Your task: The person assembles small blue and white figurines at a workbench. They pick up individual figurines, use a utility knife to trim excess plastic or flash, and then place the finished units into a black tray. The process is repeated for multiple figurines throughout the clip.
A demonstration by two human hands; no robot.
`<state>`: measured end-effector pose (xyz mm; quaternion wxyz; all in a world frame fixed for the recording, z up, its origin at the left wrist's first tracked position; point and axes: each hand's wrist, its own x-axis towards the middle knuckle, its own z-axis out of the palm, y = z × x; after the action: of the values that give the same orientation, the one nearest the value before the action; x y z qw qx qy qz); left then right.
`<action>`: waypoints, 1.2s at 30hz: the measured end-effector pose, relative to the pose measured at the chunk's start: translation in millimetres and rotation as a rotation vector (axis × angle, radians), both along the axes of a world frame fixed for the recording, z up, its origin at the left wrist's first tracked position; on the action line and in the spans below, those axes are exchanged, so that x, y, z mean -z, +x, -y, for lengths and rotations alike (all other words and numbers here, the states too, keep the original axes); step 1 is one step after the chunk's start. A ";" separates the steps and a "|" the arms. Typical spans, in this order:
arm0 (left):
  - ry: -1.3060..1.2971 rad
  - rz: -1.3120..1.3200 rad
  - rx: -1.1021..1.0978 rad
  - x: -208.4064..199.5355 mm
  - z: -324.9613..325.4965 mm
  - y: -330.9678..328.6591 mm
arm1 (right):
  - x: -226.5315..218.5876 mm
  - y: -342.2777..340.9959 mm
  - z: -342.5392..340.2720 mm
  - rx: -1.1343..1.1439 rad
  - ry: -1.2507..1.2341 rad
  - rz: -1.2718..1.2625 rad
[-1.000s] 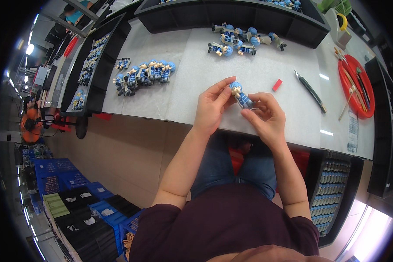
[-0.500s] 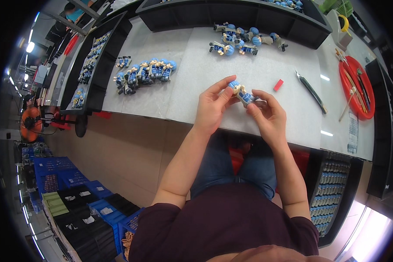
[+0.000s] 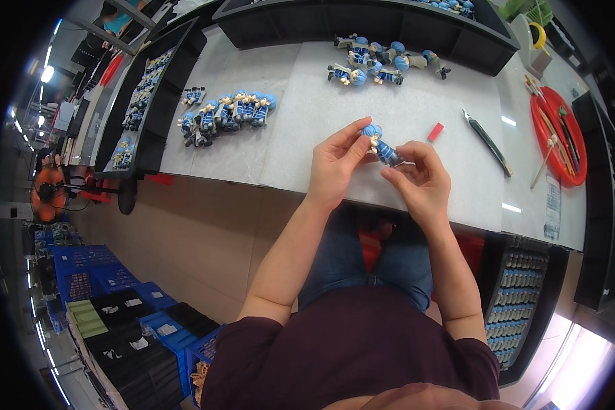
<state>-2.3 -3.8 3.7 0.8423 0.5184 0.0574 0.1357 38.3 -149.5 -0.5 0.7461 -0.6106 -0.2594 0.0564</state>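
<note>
A small toy figurine with blue hair and a blue outfit is held above the near edge of the table. My left hand pinches it at the head and shoulder between thumb and fingers. My right hand curls around its foot end, thumb below and fingers above; the exact contact there is partly hidden. Just right of the hands lies a small red block, and farther right a black pen-like tool with a metal tip.
Similar figurines lie in a left cluster and a far cluster. Black trays stand at the back, at the left and low on the right. A red oval dish holds brushes and tools at the right.
The figurine has turned between my fingers, so its blue-clad body shows more plainly. My right thumb has shifted slightly lower; my left hand has barely moved.
</note>
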 end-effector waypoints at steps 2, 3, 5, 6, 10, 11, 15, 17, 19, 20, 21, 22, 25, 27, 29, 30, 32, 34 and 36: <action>0.011 -0.020 -0.013 -1.1 0.3 -0.8 | -0.1 -0.2 0.3 0.015 -0.005 0.018; 0.004 -0.033 -0.019 -1.9 0.0 -1.5 | 0.0 -0.4 0.7 0.023 -0.013 0.023; 0.000 -0.048 -0.027 -1.8 -0.2 -1.7 | 0.5 -0.2 1.3 0.033 -0.030 0.035; 0.004 -0.050 -0.027 -0.8 -0.4 -1.4 | 1.4 0.1 1.7 0.036 -0.039 0.041; 0.018 -0.013 -0.036 2.8 -1.8 -1.2 | 1.7 0.5 1.3 0.032 -0.052 0.034; 0.003 -0.004 -0.032 3.3 -2.1 -1.1 | -1.3 -0.5 0.7 0.037 -0.072 0.052; -0.058 0.020 -0.031 -0.2 -2.3 -2.7 | -10.3 -3.9 0.9 -0.011 -0.085 -0.044; -0.081 0.039 -0.011 -1.2 -2.2 -2.6 | -9.9 -2.8 2.3 -0.051 -0.063 -0.160; -0.090 0.067 0.024 -1.2 -3.7 -2.8 | -9.1 -1.3 2.1 -0.081 -0.043 -0.262; -0.090 0.071 0.036 -1.3 -4.1 -2.5 | -8.1 -1.6 2.0 -0.066 -0.050 -0.221; -0.090 0.075 0.047 -1.4 -4.5 -2.4 | -6.6 -1.9 1.6 -0.052 -0.057 -0.180; -0.090 0.079 0.058 -1.5 -4.7 -2.4 | -5.1 -2.2 1.3 -0.039 -0.064 -0.139; -0.030 0.065 0.075 -4.1 -3.8 -2.7 | -1.9 -1.3 0.5 0.021 -0.080 -0.043; -0.008 0.035 0.074 -4.7 -3.4 -2.9 | -2.4 -1.7 0.8 0.005 -0.069 -0.059; -0.001 0.009 0.068 -6.0 -2.5 -3.6 | -2.5 -2.0 0.6 -0.005 -0.067 -0.061; -0.005 -0.001 0.063 -7.3 -1.6 -3.9 | -2.5 -1.9 0.5 -0.006 -0.071 -0.055; -0.006 -0.003 0.052 -7.2 -1.2 -3.8 | -1.9 -1.6 0.1 -0.004 -0.081 -0.048; 0.004 0.014 0.038 -4.3 -1.8 -3.7 | -0.8 -1.6 -0.6 0.001 -0.092 -0.044; 0.034 0.032 0.037 -1.8 -1.1 -2.9 | -0.3 -1.9 -0.3 0.010 -0.103 -0.051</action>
<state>-5.2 -2.7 5.4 0.8366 0.5314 0.0320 0.1293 36.3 -149.2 -0.1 0.7204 -0.6477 -0.2342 0.0815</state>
